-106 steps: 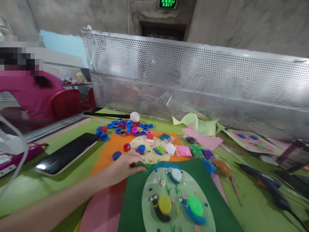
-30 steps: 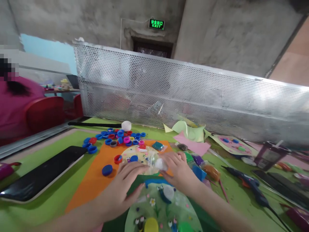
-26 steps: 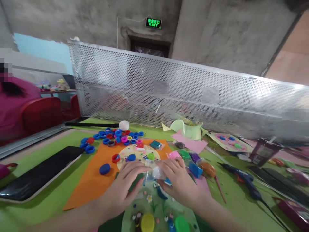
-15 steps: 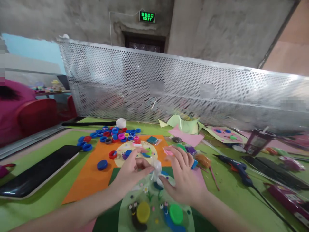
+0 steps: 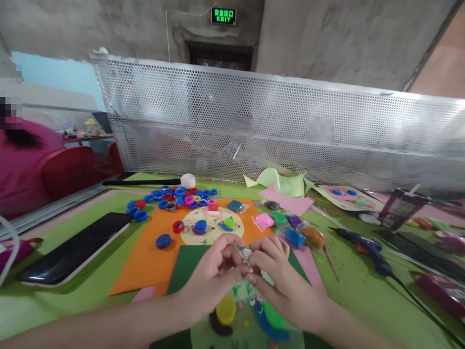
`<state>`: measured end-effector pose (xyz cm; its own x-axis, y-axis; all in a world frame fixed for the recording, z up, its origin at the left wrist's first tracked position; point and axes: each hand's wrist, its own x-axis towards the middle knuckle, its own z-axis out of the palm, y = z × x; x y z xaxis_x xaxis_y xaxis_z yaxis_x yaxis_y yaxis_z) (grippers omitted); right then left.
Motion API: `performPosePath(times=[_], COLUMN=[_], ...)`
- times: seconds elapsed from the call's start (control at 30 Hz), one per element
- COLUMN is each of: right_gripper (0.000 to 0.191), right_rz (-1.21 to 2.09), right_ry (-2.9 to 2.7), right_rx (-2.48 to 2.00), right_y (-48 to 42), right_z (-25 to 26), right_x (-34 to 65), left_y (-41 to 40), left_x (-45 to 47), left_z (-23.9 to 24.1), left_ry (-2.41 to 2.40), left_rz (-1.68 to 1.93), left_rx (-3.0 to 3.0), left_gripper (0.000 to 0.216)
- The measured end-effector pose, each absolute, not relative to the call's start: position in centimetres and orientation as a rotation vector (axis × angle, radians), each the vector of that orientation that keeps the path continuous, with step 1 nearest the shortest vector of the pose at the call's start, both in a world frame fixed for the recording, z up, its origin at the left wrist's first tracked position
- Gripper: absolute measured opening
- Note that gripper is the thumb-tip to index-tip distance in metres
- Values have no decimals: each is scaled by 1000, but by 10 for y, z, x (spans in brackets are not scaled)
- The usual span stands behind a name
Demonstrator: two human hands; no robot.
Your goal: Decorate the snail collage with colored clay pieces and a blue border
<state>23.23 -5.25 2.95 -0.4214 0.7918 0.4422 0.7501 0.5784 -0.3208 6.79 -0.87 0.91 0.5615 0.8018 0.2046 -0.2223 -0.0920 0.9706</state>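
Between the fingertips of both hands is a small clear plastic bag with white clay (image 5: 247, 254). My left hand (image 5: 220, 271) pinches its left side, and my right hand (image 5: 274, 266) pinches the other side with thumb and fingers. Below them lies a dark green sheet (image 5: 189, 261) bearing a pale green picture. On it are a dark snail with a yellow cap shell (image 5: 225, 310) and a blue snail with a green cap shell (image 5: 274, 316), the latter partly covered by my right hand. Behind is an orange sheet (image 5: 145, 259) with a pale round snail picture (image 5: 189, 232).
Many bottle caps (image 5: 179, 192) lie in a pile at the back left, near a black phone (image 5: 78, 249). Bagged clay packets (image 5: 295, 237) sit right of my hands. Farther right are a glue gun (image 5: 366, 247) and a drink cup (image 5: 403, 208). A person in pink (image 5: 27, 160) sits at far left.
My hands have come together around the small bag; the right hand, spread before, now pinches it. The view has shifted a little, so the table appears slightly higher and farther right.
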Motion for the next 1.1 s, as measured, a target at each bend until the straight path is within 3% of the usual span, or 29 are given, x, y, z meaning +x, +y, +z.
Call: performPosePath(times=[0.17, 0.53, 0.7, 0.83, 0.87, 1.0, 1.1], right_gripper=[16, 22, 21, 79, 76, 29, 26], right_rz=[251, -62, 19, 25, 7, -108, -290], right_ry=[-2287, -2070, -2040, -2276, -2342, -2297, -2146], right_rx=[-1162, -1053, -1023, -989, -985, -1033, -1104], right_y=[-50, -45, -40, -32, -31, -27, -27], right_z=[26, 16, 12, 7, 7, 9, 8], right_x=[240, 246, 256, 258, 257, 256, 257], left_y=[-14, -23, -20, -20, -20, -9, 3], left_x=[72, 61, 58, 58, 57, 52, 47], left_z=[-3, 10, 19, 21, 21, 20, 17], left_ry=[545, 420, 499, 431, 421, 544, 689], left_rz=[931, 980, 1018, 926, 923, 1024, 1019], left_rx=[1266, 1531, 1582, 1564, 1566, 1630, 1712], left_gripper=[35, 19, 14, 9, 10, 12, 10])
